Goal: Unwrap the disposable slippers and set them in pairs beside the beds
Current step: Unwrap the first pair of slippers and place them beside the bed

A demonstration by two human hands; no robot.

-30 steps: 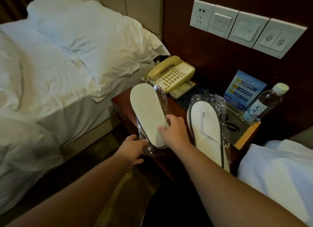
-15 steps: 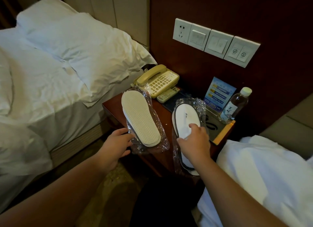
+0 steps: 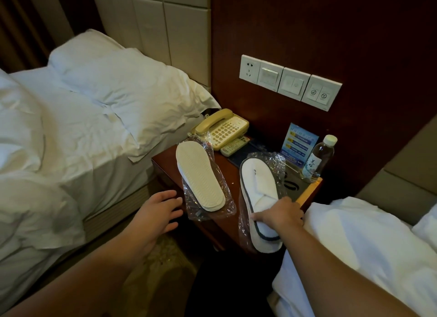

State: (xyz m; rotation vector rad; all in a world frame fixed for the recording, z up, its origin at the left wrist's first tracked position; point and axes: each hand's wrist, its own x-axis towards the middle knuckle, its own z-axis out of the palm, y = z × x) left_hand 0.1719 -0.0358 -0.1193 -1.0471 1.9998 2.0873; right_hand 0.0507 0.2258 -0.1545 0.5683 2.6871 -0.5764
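Observation:
Two packs of white disposable slippers in clear plastic lie on the dark wooden nightstand (image 3: 165, 165) between two beds. The left pack (image 3: 199, 177) lies sole-up near the front left corner. The right pack (image 3: 259, 186), top-up with a dark trim, overhangs the front edge. My right hand (image 3: 279, 216) grips the right pack near its heel end, thumb across the slipper. My left hand (image 3: 157, 214) hovers open just left of the left pack, touching nothing.
A beige telephone (image 3: 222, 127), a remote control (image 3: 235, 146), a blue card stand (image 3: 299, 144) and a water bottle (image 3: 319, 158) fill the nightstand's back. White beds flank it: left bed (image 3: 71, 127), right bed (image 3: 366, 241). Wall switches (image 3: 290, 81) sit above. Carpet (image 3: 160, 274) lies below.
My right hand left the left pack, crossed to the right pack and took hold of it near the heel. My left hand let go of the left pack and drew back, open.

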